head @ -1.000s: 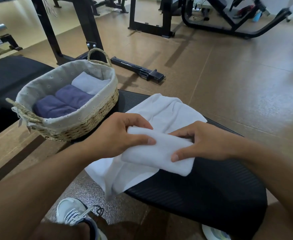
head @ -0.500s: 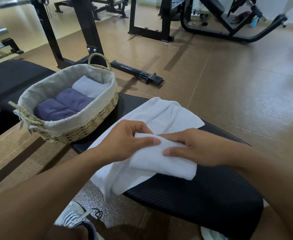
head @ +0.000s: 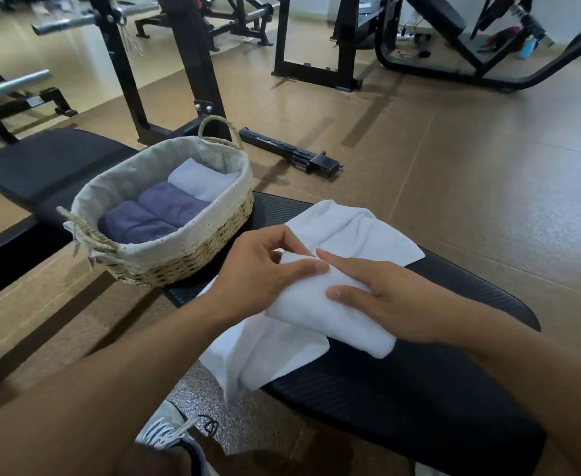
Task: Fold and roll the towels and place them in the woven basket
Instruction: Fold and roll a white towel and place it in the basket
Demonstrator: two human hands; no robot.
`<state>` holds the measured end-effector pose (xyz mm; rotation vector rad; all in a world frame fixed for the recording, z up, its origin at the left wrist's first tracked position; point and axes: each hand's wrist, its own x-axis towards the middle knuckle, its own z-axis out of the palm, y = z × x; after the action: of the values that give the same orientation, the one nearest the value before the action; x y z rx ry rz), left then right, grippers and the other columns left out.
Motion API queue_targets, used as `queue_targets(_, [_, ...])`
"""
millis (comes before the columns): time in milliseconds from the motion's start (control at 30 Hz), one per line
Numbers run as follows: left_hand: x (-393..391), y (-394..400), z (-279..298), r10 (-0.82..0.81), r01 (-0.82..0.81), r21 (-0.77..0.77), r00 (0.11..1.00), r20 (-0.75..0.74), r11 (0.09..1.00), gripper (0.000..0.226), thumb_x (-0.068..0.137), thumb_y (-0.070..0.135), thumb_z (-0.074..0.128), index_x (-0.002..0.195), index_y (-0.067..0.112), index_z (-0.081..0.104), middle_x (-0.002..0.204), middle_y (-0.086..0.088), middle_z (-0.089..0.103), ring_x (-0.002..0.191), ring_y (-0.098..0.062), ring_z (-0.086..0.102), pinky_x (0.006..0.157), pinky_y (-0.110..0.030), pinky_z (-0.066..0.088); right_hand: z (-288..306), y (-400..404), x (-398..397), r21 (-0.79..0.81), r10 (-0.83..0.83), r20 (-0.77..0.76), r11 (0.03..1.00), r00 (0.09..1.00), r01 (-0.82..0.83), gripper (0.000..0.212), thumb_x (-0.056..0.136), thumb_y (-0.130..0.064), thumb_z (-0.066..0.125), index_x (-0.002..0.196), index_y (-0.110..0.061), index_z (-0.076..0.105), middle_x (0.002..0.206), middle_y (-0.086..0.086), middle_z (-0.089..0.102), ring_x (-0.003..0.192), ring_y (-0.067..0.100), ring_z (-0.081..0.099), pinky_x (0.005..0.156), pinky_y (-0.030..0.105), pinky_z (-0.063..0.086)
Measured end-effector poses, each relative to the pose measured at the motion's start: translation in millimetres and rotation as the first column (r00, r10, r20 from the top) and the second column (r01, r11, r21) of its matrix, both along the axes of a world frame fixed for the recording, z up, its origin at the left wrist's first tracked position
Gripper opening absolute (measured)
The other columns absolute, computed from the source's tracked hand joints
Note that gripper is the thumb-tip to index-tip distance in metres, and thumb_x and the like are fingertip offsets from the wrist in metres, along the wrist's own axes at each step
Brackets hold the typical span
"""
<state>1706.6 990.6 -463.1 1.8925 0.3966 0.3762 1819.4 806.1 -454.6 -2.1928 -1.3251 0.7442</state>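
Pinching white towel roll [head: 330, 314]: left hand [head: 258, 280] fingers curled; right hand [head: 395, 304] fingers pressing flat.

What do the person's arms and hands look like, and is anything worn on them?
Both forearms are bare up to the frame edge: no sleeves show. The left hand and the right hand wear no gloves, and no rings, watch or bracelet can be seen. The fingernails are short and unpainted. No markings show on either arm.
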Motion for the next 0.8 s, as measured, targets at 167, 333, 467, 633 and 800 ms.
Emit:
queue_targets(167, [1,6,3,0.106,-0.108,0.048,0.994,0.034,0.993,0.012,0.086,0.029,0.079,0.082,0.020,0.071,0.075,0.006,0.073,0.064,-0.006,0.060,0.064,-0.027,0.049,-11,15,-11,0.185,-0.106,0.134,0.980,0.985,0.080,0.039,0.101,-0.045,0.048,0.140,-0.043,0.049,0.117,-0.025,0.062,0.103,-0.004,0.055,0.088,0.019,0.040])
queue_targets(333, [-10,27,20,0.345,-0.365,0.094,0.921,0.184,0.926,0.007,0.101,0.028,0.058,0.102,0.028,0.065,0.098,0.016,0.071,0.094,0.006,0.064,0.080,-0.010,0.046,-6,37,-20,0.330,-0.184,0.195,0.937,0.963,0.112,0.048,0.097,-0.052,0.045,0.145,-0.044,0.045,0.122,-0.035,0.053,0.110,-0.013,0.049,0.096,0.010,0.036])
queue_targets(467, [-25,53,34,0.510,-0.545,0.112,0.827,0.236,0.831,0.024,0.103,0.020,0.050,0.124,0.029,0.057,0.123,0.013,0.061,0.111,0.001,0.055,0.098,-0.021,0.042,6,59,-17,0.346,-0.202,0.140,0.927,0.969,0.143,0.040,0.098,-0.049,0.045,0.137,-0.057,0.041,0.106,-0.036,0.055,0.099,-0.010,0.055,0.081,0.006,0.039])
queue_targets(633, [-47,93,43,0.678,-0.787,0.126,0.590,0.438,0.603,0.035,0.093,0.012,0.047,0.123,0.026,0.057,0.136,0.007,0.057,0.141,-0.009,0.038,0.122,-0.045,0.026,39,126,-13,0.431,-0.171,0.101,0.896,0.980,0.111,0.034,0.103,-0.040,0.049,0.135,-0.051,0.051,0.108,-0.021,0.065,0.094,-0.009,0.059,0.076,0.009,0.045])
queue_targets(800, [-68,133,46,0.789,-0.866,-0.007,0.452,0.415,0.500,0.038,0.089,0.004,0.049,0.118,0.026,0.058,0.136,0.002,0.058,0.137,-0.013,0.044,0.114,-0.025,0.034,68,213,-33,0.554,-0.097,0.043,0.830,0.994,0.057,0.041,0.102,-0.040,0.052,0.143,-0.036,0.053,0.113,-0.007,0.067,0.098,0.012,0.064,0.079,0.027,0.053])
